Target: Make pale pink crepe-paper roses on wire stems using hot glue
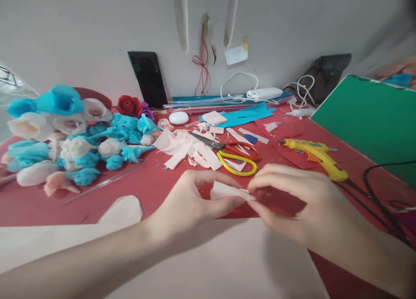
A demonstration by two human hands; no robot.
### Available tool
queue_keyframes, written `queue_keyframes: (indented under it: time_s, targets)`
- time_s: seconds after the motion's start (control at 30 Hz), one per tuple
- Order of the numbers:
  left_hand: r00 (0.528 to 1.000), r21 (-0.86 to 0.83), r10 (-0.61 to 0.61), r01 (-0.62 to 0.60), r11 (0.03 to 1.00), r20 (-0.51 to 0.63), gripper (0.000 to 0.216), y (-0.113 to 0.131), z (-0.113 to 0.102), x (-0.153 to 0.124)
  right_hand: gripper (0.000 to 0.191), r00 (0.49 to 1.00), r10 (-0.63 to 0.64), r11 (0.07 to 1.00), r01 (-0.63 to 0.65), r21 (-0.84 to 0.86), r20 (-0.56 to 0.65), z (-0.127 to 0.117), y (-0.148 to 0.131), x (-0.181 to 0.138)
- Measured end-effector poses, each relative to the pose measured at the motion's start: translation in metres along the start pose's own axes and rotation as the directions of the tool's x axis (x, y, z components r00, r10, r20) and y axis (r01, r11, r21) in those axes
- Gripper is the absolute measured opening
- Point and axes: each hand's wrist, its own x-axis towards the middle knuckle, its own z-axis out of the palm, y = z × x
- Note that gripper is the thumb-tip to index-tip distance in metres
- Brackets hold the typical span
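Observation:
My left hand (190, 201) and my right hand (292, 195) meet over the red table (156, 186), both pinching one small pale pink piece of crepe paper (227, 190). The left thumb and fingers close on its left part, the right fingertips on its right tip. Just beyond the hands lie yellow-and-red handled scissors (232, 154) among several pink paper scraps (191, 149). A large pale pink sheet (227, 264) lies under my forearms.
Blue, white and pink paper flowers (65, 138) are piled at the left. A yellow glue gun (316, 156) with a black cable lies at the right, beside a green board (370, 117). Blue sheets, a white charger and a dark phone stand by the wall.

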Motion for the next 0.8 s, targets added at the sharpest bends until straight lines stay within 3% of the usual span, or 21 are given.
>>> queue_keyframes:
  time_s: [0.47, 0.8]
  targets:
    - [0.999, -0.041, -0.044, 0.044, 0.998, 0.011, 0.010, 0.0035, -0.0001, -0.0013, 0.009, 1.000, 0.031, 0.999, -0.031, 0.033, 0.003, 0.0020, 0.0002, -0.0013]
    - [0.996, -0.038, -0.080, 0.081, 0.996, 0.029, 0.010, -0.0019, 0.0031, 0.0010, 0.013, 0.999, -0.021, 0.999, 0.022, -0.037, 0.031, 0.0044, 0.0004, -0.0019]
